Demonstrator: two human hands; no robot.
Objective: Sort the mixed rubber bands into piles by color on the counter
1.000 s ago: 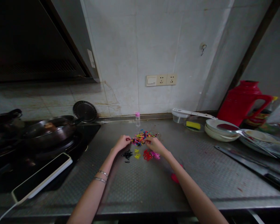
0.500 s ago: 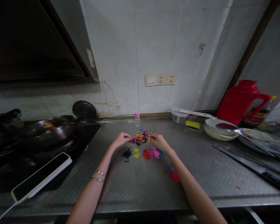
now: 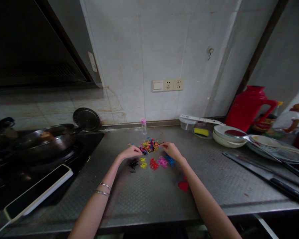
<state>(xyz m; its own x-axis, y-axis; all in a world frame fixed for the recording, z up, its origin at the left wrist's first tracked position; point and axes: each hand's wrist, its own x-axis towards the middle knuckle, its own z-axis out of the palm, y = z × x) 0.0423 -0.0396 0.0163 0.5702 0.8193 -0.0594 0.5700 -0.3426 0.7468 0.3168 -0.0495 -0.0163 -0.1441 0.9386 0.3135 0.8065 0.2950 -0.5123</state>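
Two bare hands reach over a grey metal worktop (image 3: 139, 199) toward a mixed pile of tiny coloured pieces (image 3: 149, 146), too small to identify, near the middle. The left hand (image 3: 129, 152) is at the pile's left edge, the right hand (image 3: 173, 151) at its right edge; I cannot tell whether either hand's fingers are together or apart, or grip a piece. A few pieces show just beyond the left hand, partly hidden. Nearer the viewer lie small heaps—black (image 3: 133, 163), yellow (image 3: 143, 163), red (image 3: 153, 164), pink (image 3: 162, 161) and blue (image 3: 170, 160), the blue close below the right hand. The right forearm borders a red object (image 3: 183, 186), its full outline unclear. Far left, a dark pot (image 3: 0, 132) is cut off by the frame.
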